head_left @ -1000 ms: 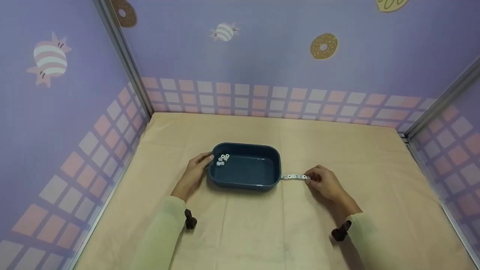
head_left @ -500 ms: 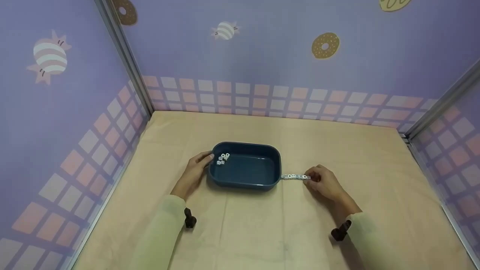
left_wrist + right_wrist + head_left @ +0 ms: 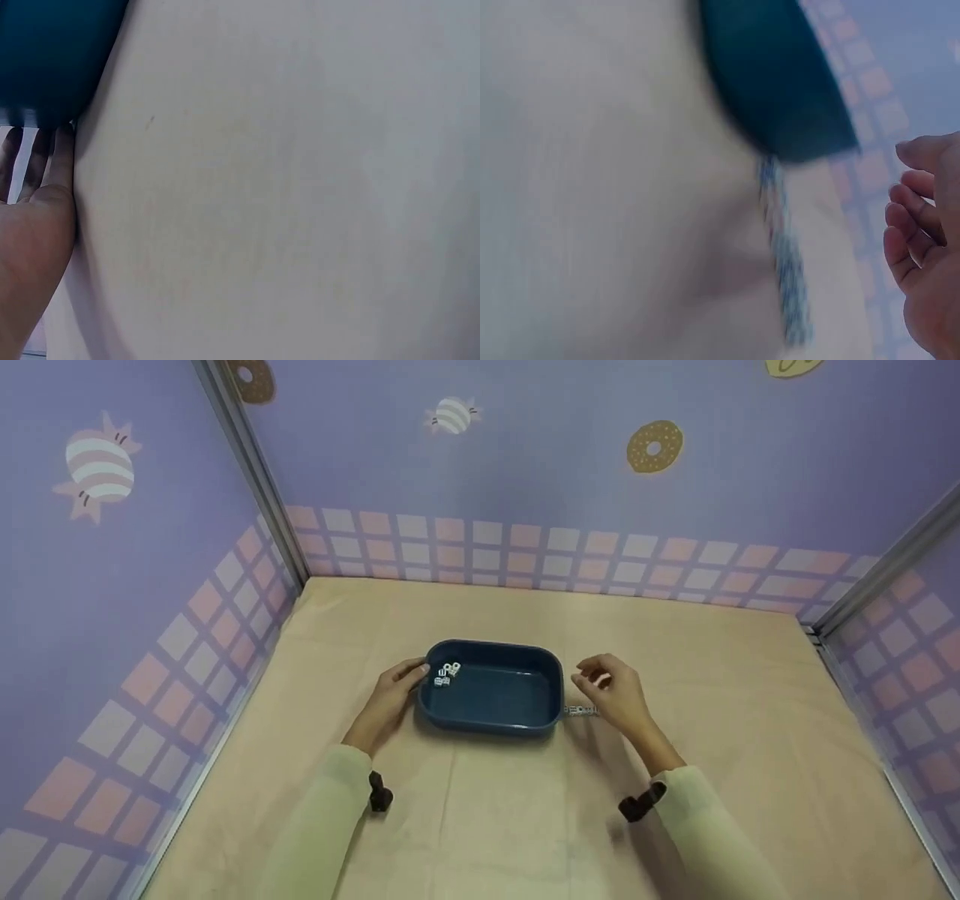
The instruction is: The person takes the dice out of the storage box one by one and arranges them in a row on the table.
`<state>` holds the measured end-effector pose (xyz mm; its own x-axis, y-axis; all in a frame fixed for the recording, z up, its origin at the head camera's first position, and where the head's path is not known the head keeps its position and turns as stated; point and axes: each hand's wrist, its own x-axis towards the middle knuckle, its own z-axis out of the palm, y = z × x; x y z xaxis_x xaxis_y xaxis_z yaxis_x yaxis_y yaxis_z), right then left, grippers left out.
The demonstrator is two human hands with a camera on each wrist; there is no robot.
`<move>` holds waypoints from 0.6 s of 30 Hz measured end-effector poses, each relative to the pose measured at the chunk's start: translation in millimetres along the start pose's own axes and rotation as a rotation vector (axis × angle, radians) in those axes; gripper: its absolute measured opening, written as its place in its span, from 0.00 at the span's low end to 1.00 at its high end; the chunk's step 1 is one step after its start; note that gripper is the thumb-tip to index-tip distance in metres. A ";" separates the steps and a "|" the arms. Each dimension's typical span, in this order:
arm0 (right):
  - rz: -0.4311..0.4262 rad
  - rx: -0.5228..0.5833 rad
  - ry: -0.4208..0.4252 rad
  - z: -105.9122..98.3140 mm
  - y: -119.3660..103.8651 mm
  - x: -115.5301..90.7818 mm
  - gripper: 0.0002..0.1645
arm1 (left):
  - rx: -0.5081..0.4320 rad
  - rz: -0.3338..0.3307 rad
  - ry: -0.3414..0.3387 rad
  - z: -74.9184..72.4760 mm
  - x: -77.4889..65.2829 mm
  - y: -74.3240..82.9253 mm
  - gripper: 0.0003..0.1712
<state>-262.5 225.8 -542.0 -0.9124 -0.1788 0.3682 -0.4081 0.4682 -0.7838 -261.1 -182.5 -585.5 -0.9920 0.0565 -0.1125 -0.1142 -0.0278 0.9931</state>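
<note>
My right grip [image 3: 616, 695] is relaxed and empty, my left grip [image 3: 388, 697] grasps the glossy dark-blue rectangular dish [image 3: 491, 728], and jolting it could break the row of small white cubes [image 3: 580, 710], seemingly dice, at its right end.

Soft, dimmish light is washing over the table [image 3: 495, 825], a shadow is lying just below the right hand [image 3: 619, 694], a highlight is glinting in the blue dish [image 3: 491, 699] to its left, and the right wrist view is badly smearing the cube row [image 3: 784, 255].
</note>
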 end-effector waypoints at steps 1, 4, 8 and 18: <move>-0.030 0.026 0.023 10.2 -8.6 4.6 0.12 | 0.003 0.005 -0.003 0.0 1.0 -0.3 0.29; -0.080 0.111 0.079 43.3 -33.3 16.1 0.13 | 0.016 0.012 -0.004 -0.1 2.5 -0.8 0.29; -0.090 0.225 0.110 85.7 -60.0 28.6 0.15 | 0.006 0.020 -0.001 -0.1 2.8 -1.7 0.28; 0.002 0.198 0.003 162.0 -77.4 45.9 0.14 | -0.039 -0.010 0.008 1.0 2.7 -1.6 0.28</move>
<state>-277.9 41.1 -545.5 -0.9132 -0.1755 0.3678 -0.4049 0.2891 -0.8674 -263.5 -181.3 -587.3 -0.9912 0.0493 -0.1227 -0.1258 -0.0661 0.9898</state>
